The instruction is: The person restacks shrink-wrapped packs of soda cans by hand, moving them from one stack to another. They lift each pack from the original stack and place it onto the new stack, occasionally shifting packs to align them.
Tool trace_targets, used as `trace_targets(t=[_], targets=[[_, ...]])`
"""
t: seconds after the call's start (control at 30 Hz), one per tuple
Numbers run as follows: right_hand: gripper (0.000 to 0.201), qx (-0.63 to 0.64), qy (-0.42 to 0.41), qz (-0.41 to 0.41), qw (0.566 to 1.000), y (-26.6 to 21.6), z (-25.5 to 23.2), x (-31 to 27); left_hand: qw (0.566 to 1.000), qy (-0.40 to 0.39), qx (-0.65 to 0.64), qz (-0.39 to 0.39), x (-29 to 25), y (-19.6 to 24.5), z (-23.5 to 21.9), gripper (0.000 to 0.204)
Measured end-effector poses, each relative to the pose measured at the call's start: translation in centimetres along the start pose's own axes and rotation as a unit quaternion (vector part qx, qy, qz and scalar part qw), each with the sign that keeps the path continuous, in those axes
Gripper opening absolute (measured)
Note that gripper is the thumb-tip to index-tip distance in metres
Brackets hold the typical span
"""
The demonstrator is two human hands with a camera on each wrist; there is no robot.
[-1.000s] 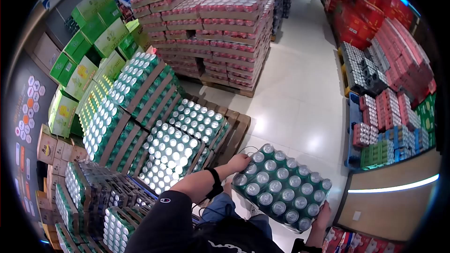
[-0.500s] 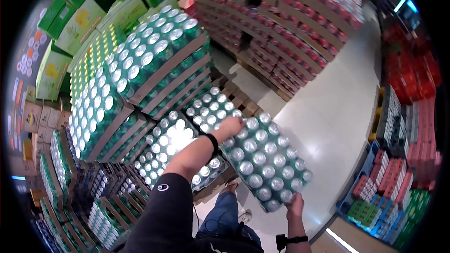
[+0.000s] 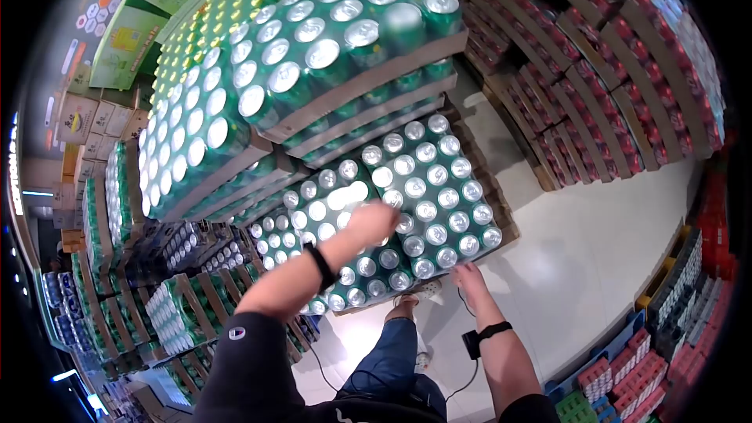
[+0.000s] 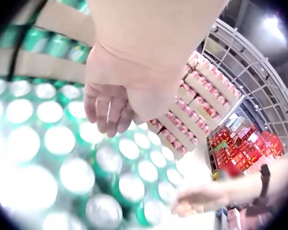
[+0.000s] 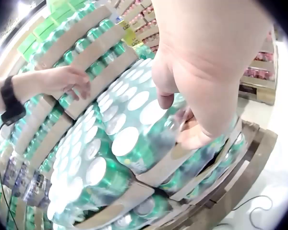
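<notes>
Thing: shrink-wrapped tray of green silver-topped cans (image 3: 427,188), frame centre; judged heavy, stiff, film slippery.
Hold: opposite tray edges advised.
Left hand (image 3: 371,219): fingers relaxed, resting on can tops.
Right hand (image 3: 468,276): at near edge, grip could not be told.

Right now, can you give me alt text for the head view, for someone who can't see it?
A person's left hand rests on the silver can tops of a shrink-wrapped tray of green drink cans lying on a low stack, while the right hand reaches to its near edge. Taller stacks of green can trays rise behind, red can trays to the right.
</notes>
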State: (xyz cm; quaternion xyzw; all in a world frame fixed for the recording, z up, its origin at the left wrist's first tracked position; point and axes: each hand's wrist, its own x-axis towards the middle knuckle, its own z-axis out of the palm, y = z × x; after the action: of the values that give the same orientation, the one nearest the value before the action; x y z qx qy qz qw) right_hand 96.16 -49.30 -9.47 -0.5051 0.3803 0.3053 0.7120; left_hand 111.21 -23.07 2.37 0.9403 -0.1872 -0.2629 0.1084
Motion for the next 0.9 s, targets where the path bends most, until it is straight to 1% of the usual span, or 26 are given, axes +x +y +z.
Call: trace_targets(t=[0.03, 0.07, 0.1, 0.13, 0.17, 0.2, 0.23, 0.27, 0.3, 0.33, 0.37, 0.43, 0.5, 0.53, 0.57, 0.6, 0.63, 0.67, 0.7, 0.73, 0.77, 0.83, 0.87, 0.9], targets=[[0.016, -0.058, -0.003, 0.012, 0.998, -0.2, -0.9, -0.6, 0.994, -0.023, -0.076, -0.072, -3.3, 0.9, 0.5, 0.02], [0.018, -0.116, -0.003, 0.025, 0.993, -0.5, -1.8, -1.7, 0.996, -0.03, -0.057, -0.06, -6.2, 0.2, 3.2, 0.022], [0.02, -0.173, 0.0, 0.037, 0.984, -0.5, -3.4, -3.0, 0.989, -0.066, -0.079, -0.108, -9.1, 0.4, 4.8, 0.027], [0.02, -0.265, -0.001, -0.022, 0.964, 2.7, -7.5, -1.5, 0.984, -0.116, -0.061, -0.12, -12.2, 0.2, 6.6, 0.026], [0.021, -0.355, 0.0, -0.08, 0.931, 6.1, -11.4, -0.2, 0.971, -0.121, -0.089, -0.184, -15.4, -0.3, 10.3, 0.027], [0.021, -0.434, 0.047, -0.108, 0.893, 6.1, -13.0, -2.6, 0.961, -0.204, -0.05, -0.181, -18.5, -0.2, 11.5, 0.034], [0.02, -0.507, 0.091, -0.134, 0.846, 6.1, -14.2, -5.1, 0.951, -0.262, -0.044, -0.16, -21.5, -1.0, 14.5, 0.034], [0.02, -0.496, 0.11, -0.12, 0.853, 7.5, -16.5, -6.7, 0.943, -0.292, -0.053, -0.149, -24.6, -2.6, 18.6, 0.035], [0.02, -0.485, 0.126, -0.109, 0.858, 9.1, -19.0, -8.0, 0.922, -0.356, -0.02, -0.151, -27.0, -2.4, 19.7, 0.038], [0.019, -0.428, 0.13, -0.067, 0.892, 10.0, -20.7, -10.0, 0.915, -0.382, -0.003, -0.133, -29.2, -3.8, 23.2, 0.04], [0.019, -0.37, 0.13, -0.024, 0.919, 10.6, -22.2, -12.3, 0.914, -0.378, -0.015, -0.145, -31.6, -6.8, 30.7, 0.042], [0.018, -0.329, 0.143, 0.021, 0.933, 12.9, -25.5, -15.7, 0.91, -0.334, -0.086, -0.229, -34.0, -5.0, 28.2, 0.042], [0.018, -0.329, 0.146, 0.036, 0.932, 13.5, -27.6, -19.6, 0.922, -0.233, -0.128, -0.281, -35.8, -3.0, 26.7, 0.042], [0.018, -0.313, 0.151, 0.043, 0.937, 13.9, -28.6, -21.0, 0.927, -0.153, -0.172, -0.296, -36.6, -2.6, 27.9, 0.041], [0.018, -0.3, 0.153, 0.051, 0.94, 14.4, -29.9, -21.9, 0.918, -0.152, -0.17, -0.324, -36.9, -0.7, 25.8, 0.04], [0.017, -0.284, 0.147, 0.056, 0.946, 14.6, -31.0, -22.5, 0.916, -0.115, -0.19, -0.335, -37.7, 1.8, 23.3, 0.038], [0.017, -0.271, 0.139, 0.066, 0.95, 15.1, -32.4, -23.1, 0.904, -0.091, -0.227, -0.35, -38.5, 2.6, 24.4, 0.036], [0.017, -0.311, 0.103, 0.065, 0.943, 16.2, -34.6, -22.9, 0.895, -0.009, -0.265, -0.358, -39.9, 4.9, 23.7, 0.035], [0.016, -0.348, 0.067, 0.057, 0.933, 17.0, -36.9, -21.7, 0.883, 0.037, -0.3, -0.359, -41.1, 6.0, 25.8, 0.036], [0.016, -0.436, 0.022, 0.048, 0.898, 18.1, -39.7, -20.2, 0.875, 0.013, -0.318, -0.366, -42.7, 8.1, 25.2, 0.037], [0.016, -0.52, -0.017, 0.036, 0.853, 18.2, -41.2, -18.9, 0.881, 0.003, -0.294, -0.371, -44.6, 10.2, 25.0, 0.038], [0.015, -0.436, 0.04, 0.09, 0.895, 16.5, -39.7, -19.1, 0.874, -0.02, -0.308, -0.376, -48.6, 13.1, 27.2, 0.039], [0.014, -0.393, 0.071, 0.117, 0.909, 15.5, -38.8, -19.6, 0.862, -0.031, -0.316, -0.396, -50.9, 14.8, 28.5, 0.039], [0.015, -0.429, 0.064, 0.098, 0.896, 14.3, -37.6, -19.9, 0.85, -0.04, -0.322, -0.414, -53.3, 16.1, 29.4, 0.039]])
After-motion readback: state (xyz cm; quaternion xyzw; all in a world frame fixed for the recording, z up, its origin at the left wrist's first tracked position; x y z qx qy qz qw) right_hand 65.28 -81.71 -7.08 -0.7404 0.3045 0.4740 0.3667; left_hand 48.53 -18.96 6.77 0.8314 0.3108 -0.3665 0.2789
